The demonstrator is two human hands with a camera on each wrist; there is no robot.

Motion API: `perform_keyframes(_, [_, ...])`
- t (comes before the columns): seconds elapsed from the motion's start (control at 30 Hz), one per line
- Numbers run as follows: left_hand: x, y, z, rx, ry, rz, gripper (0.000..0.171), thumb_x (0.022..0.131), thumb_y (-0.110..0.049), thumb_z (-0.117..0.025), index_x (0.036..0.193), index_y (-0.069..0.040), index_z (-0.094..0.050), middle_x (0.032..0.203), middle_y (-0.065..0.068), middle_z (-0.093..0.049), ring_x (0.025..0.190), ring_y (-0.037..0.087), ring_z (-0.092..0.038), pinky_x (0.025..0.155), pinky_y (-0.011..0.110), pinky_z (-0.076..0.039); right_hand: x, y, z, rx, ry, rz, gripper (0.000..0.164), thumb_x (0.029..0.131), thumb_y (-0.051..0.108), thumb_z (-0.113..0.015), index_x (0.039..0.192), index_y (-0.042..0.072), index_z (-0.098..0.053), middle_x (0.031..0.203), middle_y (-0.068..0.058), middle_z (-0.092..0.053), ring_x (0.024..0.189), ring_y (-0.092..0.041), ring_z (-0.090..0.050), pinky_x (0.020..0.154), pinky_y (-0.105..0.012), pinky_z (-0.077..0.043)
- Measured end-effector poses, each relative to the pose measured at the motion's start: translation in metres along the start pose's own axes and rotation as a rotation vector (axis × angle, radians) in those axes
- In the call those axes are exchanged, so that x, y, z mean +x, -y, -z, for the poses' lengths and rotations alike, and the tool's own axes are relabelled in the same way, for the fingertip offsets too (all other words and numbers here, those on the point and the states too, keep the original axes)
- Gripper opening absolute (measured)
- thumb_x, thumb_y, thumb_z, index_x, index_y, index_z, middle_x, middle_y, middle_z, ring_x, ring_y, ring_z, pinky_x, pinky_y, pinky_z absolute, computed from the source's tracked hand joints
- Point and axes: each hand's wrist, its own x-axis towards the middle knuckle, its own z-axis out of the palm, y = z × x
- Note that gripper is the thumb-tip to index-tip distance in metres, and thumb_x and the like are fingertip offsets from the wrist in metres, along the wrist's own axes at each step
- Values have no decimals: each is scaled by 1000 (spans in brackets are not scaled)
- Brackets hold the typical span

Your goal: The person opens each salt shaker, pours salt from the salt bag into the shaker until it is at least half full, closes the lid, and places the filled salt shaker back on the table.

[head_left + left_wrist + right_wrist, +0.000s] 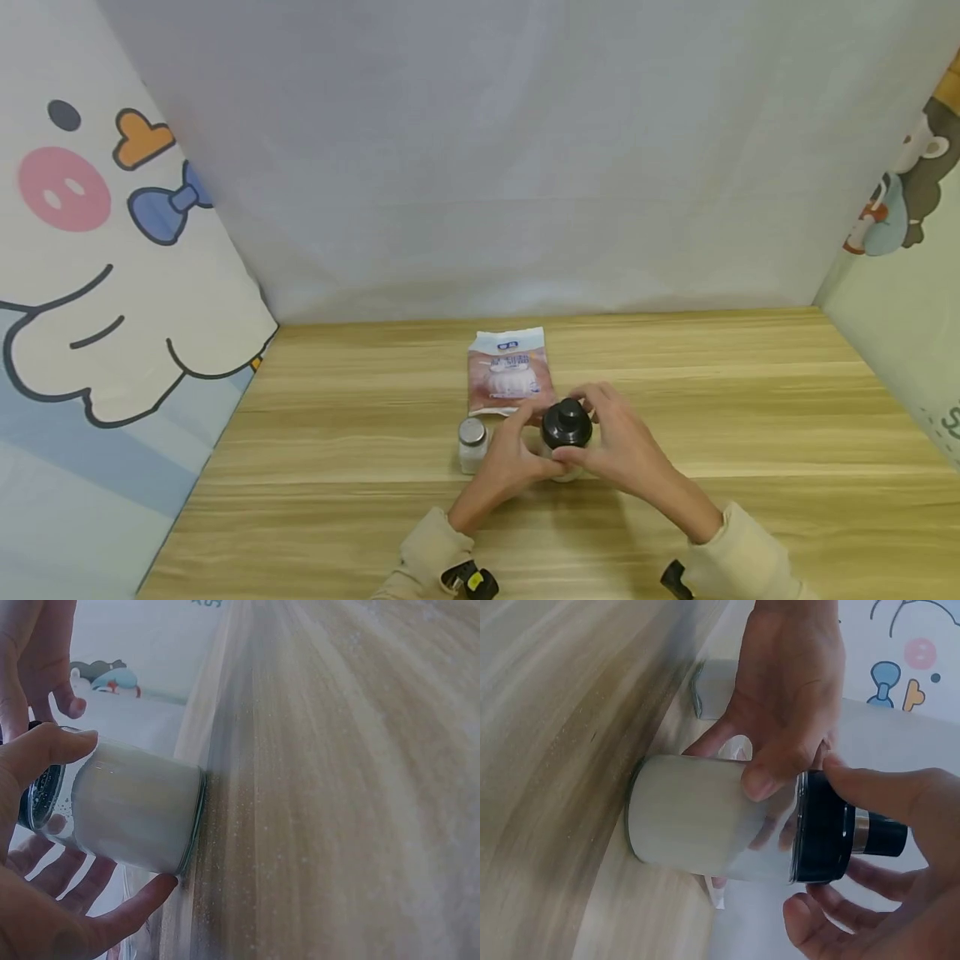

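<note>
A clear glass jar [690, 814] filled most of the way with white powder stands upright on the wooden table. Its black lid [566, 427] with a knob on top sits on the mouth. My left hand [512, 457] holds the jar's body from the left, thumb on the near side and fingers around the back. From the right, my right hand [628, 442] grips the lid's rim between thumb and fingers. A small glass shaker [472, 458] with a silver cap stands just left of my left hand.
Behind the hands a pink-and-white printed packet [510, 375] lies flat on the table [337, 433]. Fine white specks dot the wood near the jar in the left wrist view. A grey cloth backdrop [525, 167] rises at the table's far edge, with cartoon-printed panels at both sides.
</note>
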Motion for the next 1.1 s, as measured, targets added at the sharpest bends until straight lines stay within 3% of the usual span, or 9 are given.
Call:
perform_keyframes(0.13, [0, 0, 0, 0, -5, -2, 68, 61, -15, -85, 123, -16, -58, 109, -2, -65, 104, 17, -57, 97, 44, -43, 0, -3, 1, 48, 19, 21, 61, 66, 13, -86, 118, 5, -56, 111, -7, -59, 96, -23, -55, 70, -35, -51])
perform_keyframes(0.33, [-1, 2, 0, 9, -20, 3, 67, 61, -15, -84, 123, -18, -59, 108, -2, -65, 103, 16, -57, 95, 43, -45, 1, -7, -5, 57, 10, 24, 59, 65, 10, -85, 118, 5, -58, 105, -7, -63, 84, -19, -53, 61, -28, -45])
perform_keyframes(0.53, [-2, 3, 3, 29, -24, -13, 70, 62, -17, -85, 126, -16, -58, 109, 0, -65, 104, 17, -58, 96, 42, -44, 2, -7, -8, 73, -2, 17, 59, 66, 12, -85, 118, 6, -58, 108, -6, -62, 92, -21, -54, 66, -32, -48])
perform_keyframes(0.8, [1, -4, 5, 55, 26, -14, 75, 65, -16, -86, 132, -12, -51, 117, 3, -62, 110, 18, -56, 94, 40, -48, 1, -15, -4, 105, 22, 15, 58, 68, 11, -84, 120, 10, -58, 115, -4, -62, 98, -23, -55, 69, -38, -52])
perform_keyframes(1.0, [5, -16, 9, 192, 28, -87, 81, 63, -14, -88, 133, -4, -48, 127, 11, -56, 113, 25, -54, 87, 33, -52, -8, -21, 12, 89, 25, 22, 60, 73, 10, -81, 127, 6, -54, 124, -13, -57, 105, -32, -54, 77, -44, -53])
perform_keyframes(1.1, [5, -26, 12, 265, 22, -121, 84, 62, -17, -88, 134, -3, -47, 130, 12, -54, 117, 27, -53, 92, 35, -50, -14, -22, 21, 70, 9, 13, 59, 76, 12, -79, 129, 7, -53, 127, -13, -56, 109, -32, -53, 81, -45, -53])
